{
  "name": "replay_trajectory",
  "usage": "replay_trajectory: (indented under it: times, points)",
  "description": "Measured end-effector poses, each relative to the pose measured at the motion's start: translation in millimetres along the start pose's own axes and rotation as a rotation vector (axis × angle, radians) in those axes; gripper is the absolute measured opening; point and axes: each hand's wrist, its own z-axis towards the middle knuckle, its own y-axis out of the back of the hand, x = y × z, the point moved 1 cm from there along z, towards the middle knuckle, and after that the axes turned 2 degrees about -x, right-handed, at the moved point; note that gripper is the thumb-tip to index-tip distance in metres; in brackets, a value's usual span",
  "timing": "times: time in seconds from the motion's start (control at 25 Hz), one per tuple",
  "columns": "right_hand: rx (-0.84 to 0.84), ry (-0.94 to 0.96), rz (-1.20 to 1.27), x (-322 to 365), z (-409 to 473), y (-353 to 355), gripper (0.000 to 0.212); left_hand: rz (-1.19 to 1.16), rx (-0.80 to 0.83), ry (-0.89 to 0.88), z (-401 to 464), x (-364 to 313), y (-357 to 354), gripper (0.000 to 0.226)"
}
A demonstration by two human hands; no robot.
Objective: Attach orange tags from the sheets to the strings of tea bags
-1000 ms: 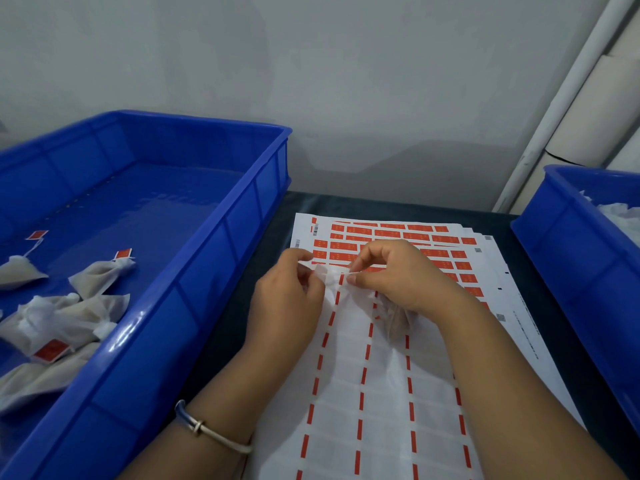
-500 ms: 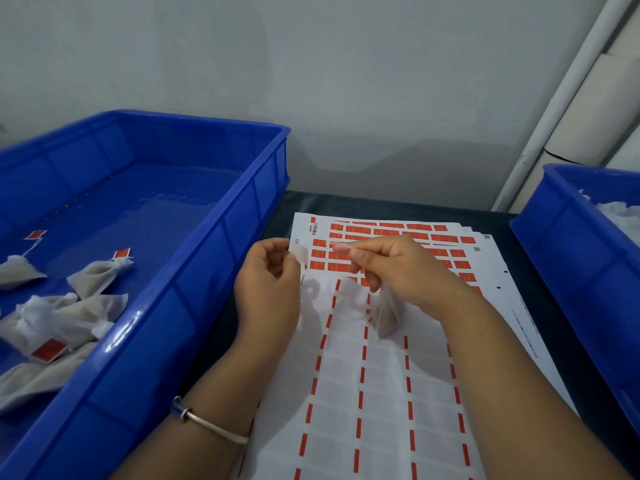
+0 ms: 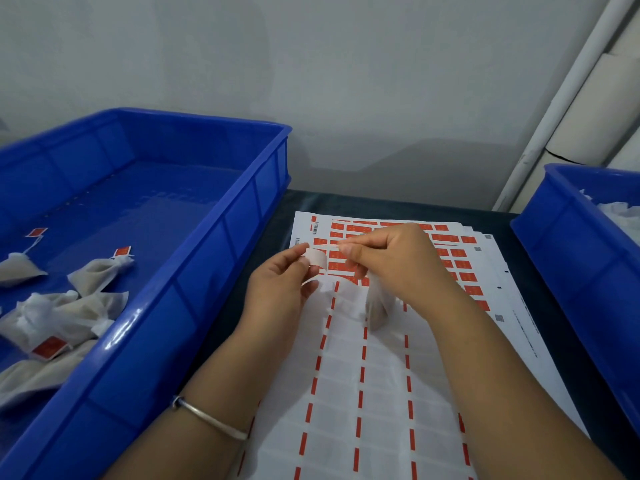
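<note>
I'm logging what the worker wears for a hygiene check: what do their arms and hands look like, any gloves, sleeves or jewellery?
Both forearms are bare, with no sleeves in view, and neither hand is gloved. The left wrist carries a thin silver bangle. The left hand and right hand show no rings that I can make out. No watch or markings are visible.

Both forearms are bare, and a thin silver bangle [image 3: 211, 418] circles the left wrist.

Left hand [image 3: 280, 282] pinching, right hand [image 3: 398, 261] pinching, fingertips near
</note>
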Motion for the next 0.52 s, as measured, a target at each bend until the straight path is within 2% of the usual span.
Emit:
replay_trajectory:
  times: [0.08, 0.16, 0.24, 0.36, 0.44, 0.52]
  points:
    - [-0.060, 0.015, 0.085, 3.8, -1.9, -3.5, 0.006, -0.058, 0.022, 0.052, -0.9, 0.1, -0.4, 0.016]
    - [-0.114, 0.024, 0.148, 6.4, -4.0, -8.6, 0.019, -0.140, 0.047, 0.106, -2.5, -0.9, -0.5, 0.015]
    - [-0.169, 0.016, 0.195, 8.7, -6.2, -14.0, 0.021, -0.205, 0.089, 0.135, -3.5, -0.3, -0.7, 0.013]
    - [-0.237, 0.014, 0.241, 9.0, -9.5, -23.2, 0.015, -0.234, 0.138, 0.173, -4.8, 2.0, -1.4, 0.010]
    - [-0.259, 0.024, 0.224, 7.6, -9.9, -28.0, 0.004, -0.232, 0.148, 0.194, -4.6, 3.1, -1.8, 0.009]
    - [-0.262, 0.024, 0.210, 7.5, -10.3, -31.4, 0.003, -0.232, 0.155, 0.204, -4.0, 3.1, -1.6, 0.008]
